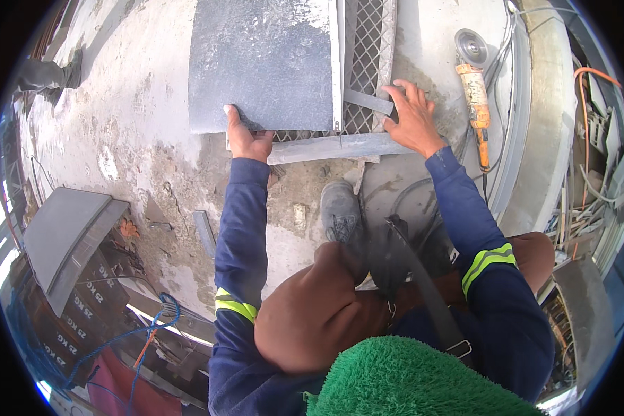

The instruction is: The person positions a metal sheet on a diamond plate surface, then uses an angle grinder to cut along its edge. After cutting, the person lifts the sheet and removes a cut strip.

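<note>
My left hand (247, 139) grips the near edge of a flat grey metal sheet (263, 62) that lies over a metal frame (340, 147) with wire mesh (364, 48). My right hand (412, 114) rests flat, fingers spread, on the frame's right corner and touches a loose metal strip (367, 101). Both arms wear dark blue sleeves with yellow reflective bands. My shoe (340, 215) stands on the concrete just below the frame.
An orange angle grinder (477, 90) with its disc and cable lies right of my right hand. A small grey metal bar (204, 232) lies on the stained concrete. Dark crates (83, 312) and a grey sheet (59, 232) sit lower left. Scrap and cables (589, 173) pile up at right.
</note>
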A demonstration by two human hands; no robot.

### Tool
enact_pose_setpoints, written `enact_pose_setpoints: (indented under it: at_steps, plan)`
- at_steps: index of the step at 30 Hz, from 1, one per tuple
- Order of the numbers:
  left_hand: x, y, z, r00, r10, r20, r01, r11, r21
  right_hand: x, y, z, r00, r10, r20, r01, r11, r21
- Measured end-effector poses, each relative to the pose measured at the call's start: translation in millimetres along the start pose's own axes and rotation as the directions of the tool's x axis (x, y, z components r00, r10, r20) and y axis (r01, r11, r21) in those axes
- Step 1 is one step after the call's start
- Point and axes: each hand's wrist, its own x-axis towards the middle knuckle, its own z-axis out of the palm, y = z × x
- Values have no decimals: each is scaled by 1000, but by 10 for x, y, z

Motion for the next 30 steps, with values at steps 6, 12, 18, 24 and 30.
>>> enact_pose_setpoints:
  at_steps: [6,12,18,24,30]
  plan:
    - [-134,23,123,999,-53,-10,53,998,-35,136,-328,259,997,-80,21,79,996,41]
    - [-181,1,152,999,-33,-19,33,999,-7,-31,-140,101,940,-174,292,158,984,79]
    - [-190,-12,163,999,-32,-28,32,999,11,122,-360,-42,874,-15,485,-221,877,426]
    - [-163,-29,104,1000,-16,21,15,999,43,424,-670,330,813,175,556,-558,-45,829]
    - [-136,-1,21,999,26,31,-33,969,243,514,-597,433,836,189,516,-538,92,838]
